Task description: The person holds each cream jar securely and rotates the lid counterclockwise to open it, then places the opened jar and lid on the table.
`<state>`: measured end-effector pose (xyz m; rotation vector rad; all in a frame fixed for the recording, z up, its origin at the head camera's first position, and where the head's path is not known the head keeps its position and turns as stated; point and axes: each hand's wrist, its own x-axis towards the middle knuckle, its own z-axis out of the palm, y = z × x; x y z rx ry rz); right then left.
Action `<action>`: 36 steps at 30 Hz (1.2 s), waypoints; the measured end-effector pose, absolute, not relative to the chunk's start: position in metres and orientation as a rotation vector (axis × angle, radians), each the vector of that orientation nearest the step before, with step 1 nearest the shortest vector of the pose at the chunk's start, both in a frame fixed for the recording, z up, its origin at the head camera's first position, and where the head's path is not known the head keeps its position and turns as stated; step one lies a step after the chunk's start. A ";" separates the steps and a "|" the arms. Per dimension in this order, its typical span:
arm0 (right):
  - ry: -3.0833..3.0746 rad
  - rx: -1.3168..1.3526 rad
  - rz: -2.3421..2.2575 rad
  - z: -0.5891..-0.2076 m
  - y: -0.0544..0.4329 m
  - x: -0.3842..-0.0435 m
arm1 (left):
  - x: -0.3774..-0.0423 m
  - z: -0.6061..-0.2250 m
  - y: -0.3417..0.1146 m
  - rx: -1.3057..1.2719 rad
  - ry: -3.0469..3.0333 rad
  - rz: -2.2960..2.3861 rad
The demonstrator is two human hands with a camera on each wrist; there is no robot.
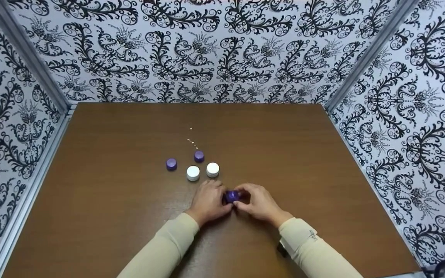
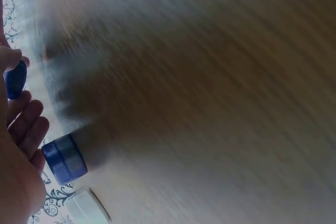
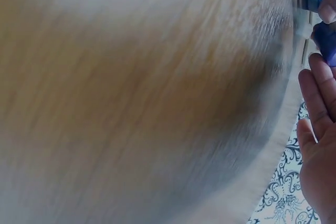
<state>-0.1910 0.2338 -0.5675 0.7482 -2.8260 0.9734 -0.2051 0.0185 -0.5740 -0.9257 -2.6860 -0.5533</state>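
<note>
In the head view a small purple jar (image 1: 232, 196) is held between the two hands, low over the table. The right hand (image 1: 259, 202) pinches it with thumb and index finger from the right. From the left, the left hand (image 1: 209, 200) has its thumb and fingers curled against it. At the edge of the left wrist view, a blue-purple piece (image 2: 16, 80) shows between fingertips. A purple piece (image 3: 325, 43) sits among the fingers in the right wrist view, partly cut off. Two white jars (image 1: 193, 173) (image 1: 213, 170) stand just beyond the left hand.
Two more purple jars (image 1: 171, 164) (image 1: 199, 156) stand farther back on the brown table (image 1: 129, 216). Several pale specks (image 1: 192, 143) lie behind them. Patterned walls (image 1: 245, 50) enclose the table at the back and sides, with metal rails (image 1: 25, 193) along its edges.
</note>
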 end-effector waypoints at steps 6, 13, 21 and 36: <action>-2.806 0.738 1.098 -0.566 0.233 -0.190 | -0.206 -0.574 0.021 -0.914 -2.709 -0.557; -2.811 0.727 1.258 -0.563 0.232 -0.190 | -0.204 -0.573 0.023 -0.907 -2.701 -0.600; -2.818 0.727 1.299 -0.561 0.232 -0.190 | -0.204 -0.572 0.024 -0.895 -2.717 -0.626; -2.792 0.772 1.303 -0.564 0.234 -0.192 | -0.207 -0.571 0.024 -0.943 -2.723 -0.590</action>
